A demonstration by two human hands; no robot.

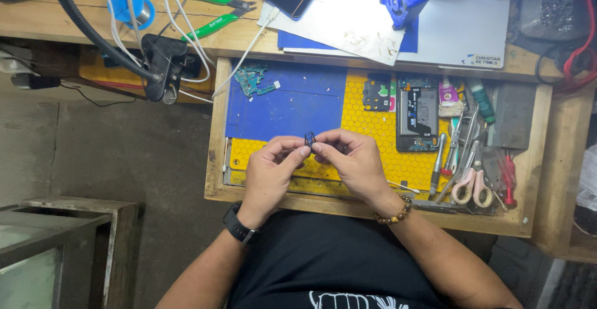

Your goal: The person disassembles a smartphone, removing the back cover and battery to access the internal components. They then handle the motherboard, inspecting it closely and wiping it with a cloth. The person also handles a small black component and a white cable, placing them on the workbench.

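Head view: an open wooden drawer (217, 160) is seen pulled out from under the bench (37, 26), its near rim just beyond the torso. Bare floor (143, 153) lies open to the left of the drawer; the right side is closed off by bench timber. The drawer bottom is covered by a blue mat (286, 107) on the far left and a yellow honeycomb mat (367, 122) to the right. Tools are crowded along the right edge, pink-handled scissors (471, 186) among them. An opened phone body (416, 118) rests on the yellow mat. A small dark frame-like part (309, 138) is pinched between the fingertips of the left hand (270, 169) and right hand (354, 163), both closed on it, above the drawer's middle.
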